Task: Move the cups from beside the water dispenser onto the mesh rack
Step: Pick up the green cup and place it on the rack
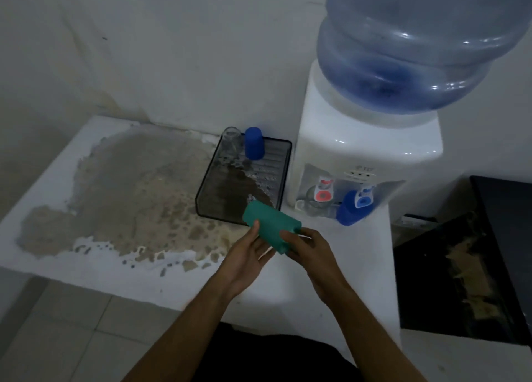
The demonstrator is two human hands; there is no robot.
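Note:
A green plastic cup (270,226) lies tilted between both my hands, just in front of the near right corner of the black mesh rack (213,186). My left hand (247,255) grips its lower side and my right hand (308,249) holds its right end. On the rack's far edge stand an upside-down blue cup (254,143) and a clear glass (232,140). Under the taps of the white water dispenser (345,151) stand a clear glass mug (312,201) and another blue cup (349,209).
The white counter (86,260) has a large worn brown patch left of the rack. A big blue water bottle (417,42) tops the dispenser. A dark object (475,252) stands at the right beyond the counter. Tiled floor lies below left.

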